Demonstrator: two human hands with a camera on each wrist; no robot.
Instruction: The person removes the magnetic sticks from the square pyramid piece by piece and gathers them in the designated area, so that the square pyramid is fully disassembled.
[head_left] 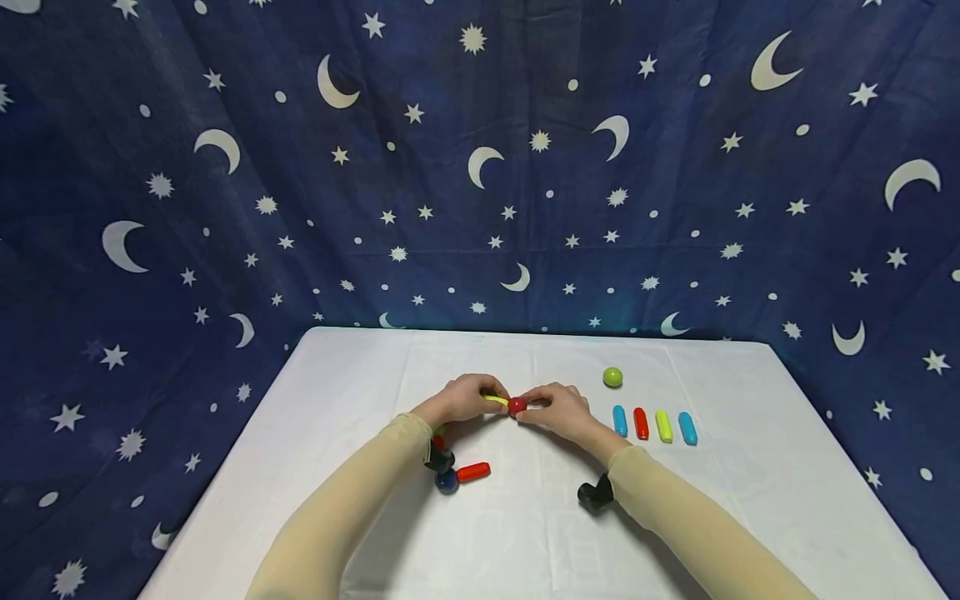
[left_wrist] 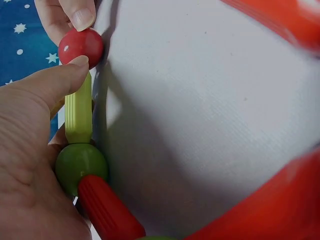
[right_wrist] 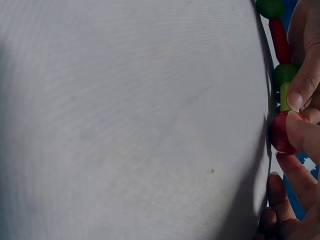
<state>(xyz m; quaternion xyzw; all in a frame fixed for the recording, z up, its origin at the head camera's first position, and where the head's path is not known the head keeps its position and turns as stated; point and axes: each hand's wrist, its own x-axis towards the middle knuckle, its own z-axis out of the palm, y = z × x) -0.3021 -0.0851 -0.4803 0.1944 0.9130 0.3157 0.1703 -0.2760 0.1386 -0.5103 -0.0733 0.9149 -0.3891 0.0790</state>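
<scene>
In the head view, both hands meet over the middle of the white table. My left hand (head_left: 467,397) pinches a yellow stick (left_wrist: 78,117) between thumb and fingers. A red ball (head_left: 517,406) sits at the stick's end, and my right hand (head_left: 558,410) pinches it between thumb and finger. The stick's other end meets a green ball (left_wrist: 81,167), from which a red stick (left_wrist: 107,207) runs on toward another green ball (right_wrist: 270,7). By the left wrist lie a dark blue ball (head_left: 447,481) and a red stick (head_left: 474,472), touching end to end.
To the right stand a row of loose sticks: blue (head_left: 620,421), red (head_left: 641,423), yellow (head_left: 663,426) and another blue (head_left: 687,428). Behind them lies a light green ball (head_left: 612,377). A dark blue curtain (head_left: 435,192) with moons and stars hangs behind the white table (head_left: 517,550).
</scene>
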